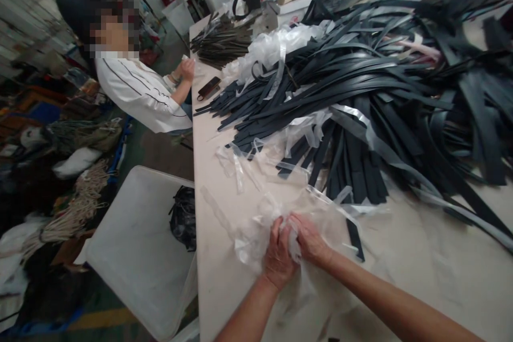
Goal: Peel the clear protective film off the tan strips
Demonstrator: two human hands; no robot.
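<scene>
Both of my hands are close together above the near part of the table. My left hand (280, 256) is closed on a bunch of clear plastic film (250, 240). Pressed against it, my right hand (310, 240) grips the same crumpled film, which spreads out around the fingers and hangs below them. Just beyond lie dark flat strips (352, 171) with their cut ends toward me. One short dark strip (355, 240) lies to the right of my right hand, partly under film.
A large heap of dark strips (352, 72) covers the table's far right. White film scraps (276, 45) and a phone (209, 87) lie beyond. A white bin (132, 246) stands left of the table edge. A person in a white top (132, 83) sits at the far left side.
</scene>
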